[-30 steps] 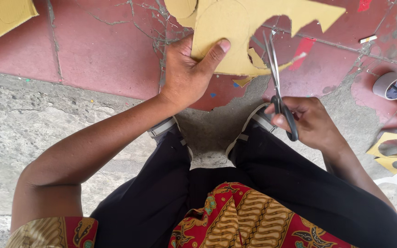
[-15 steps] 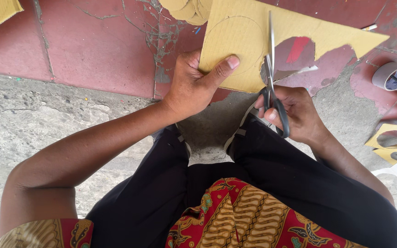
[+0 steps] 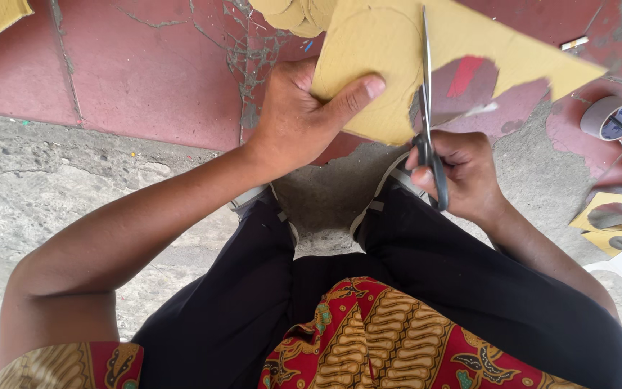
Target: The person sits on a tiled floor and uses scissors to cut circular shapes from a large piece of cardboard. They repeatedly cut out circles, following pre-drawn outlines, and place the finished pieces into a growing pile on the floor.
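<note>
The left hand (image 3: 293,119) pinches the yellow-brown cardboard sheet (image 3: 390,68); the right hand (image 3: 462,173), at four o'clock, grips black-handled scissors (image 3: 426,108), blades nearly closed. Best turn the sheet, not the blades.

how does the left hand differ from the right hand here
The left hand pinches the yellow cardboard sheet, thumb flat on top; the right hand grips the scissors, fingers curled through the handles. The left hand sits farther from the body than the right hand. Both are bare and work on one sheet.
</note>
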